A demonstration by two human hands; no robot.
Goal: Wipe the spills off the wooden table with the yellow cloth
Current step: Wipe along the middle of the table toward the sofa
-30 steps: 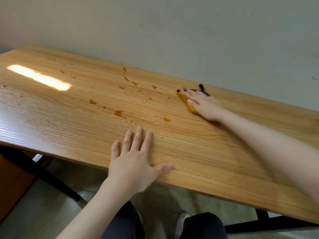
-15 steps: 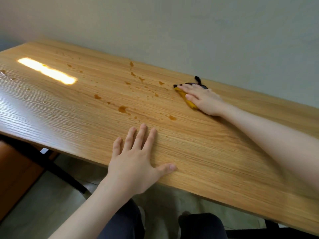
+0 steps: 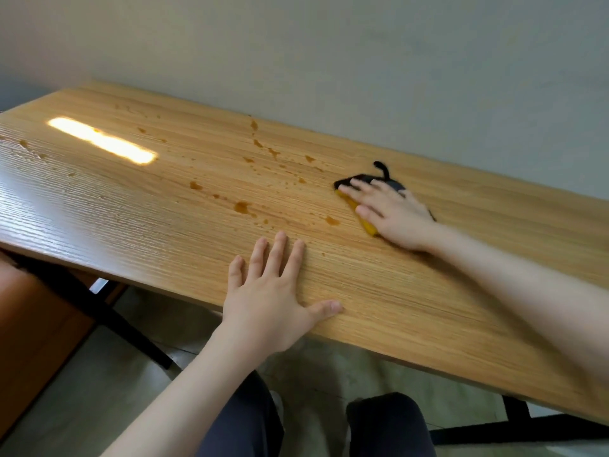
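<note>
The wooden table (image 3: pixel 412 308) carries several brown spill drops; the largest blot (image 3: pixel 241 207) lies mid-table and a smaller drop (image 3: pixel 331 221) sits just left of the cloth. The yellow cloth (image 3: pixel 362 219), with a dark edge and loop (image 3: pixel 382 168), lies flat near the table's far side. My right hand (image 3: pixel 392 214) presses on it with straight fingers and covers most of it. My left hand (image 3: pixel 273 291) rests flat on the table near the front edge, fingers spread, holding nothing.
A plain wall (image 3: pixel 329 61) runs right behind the table. A bright light reflection (image 3: pixel 102 140) lies on the left part. Black table legs (image 3: pixel 125 324) and a brown cabinet (image 3: pixel 33 324) stand below left. My knees (image 3: pixel 389 423) are under the front edge.
My right hand has stayed flat on the cloth and shifted slightly along the table with it. The left hand has not moved; the camera view shifted a little.
</note>
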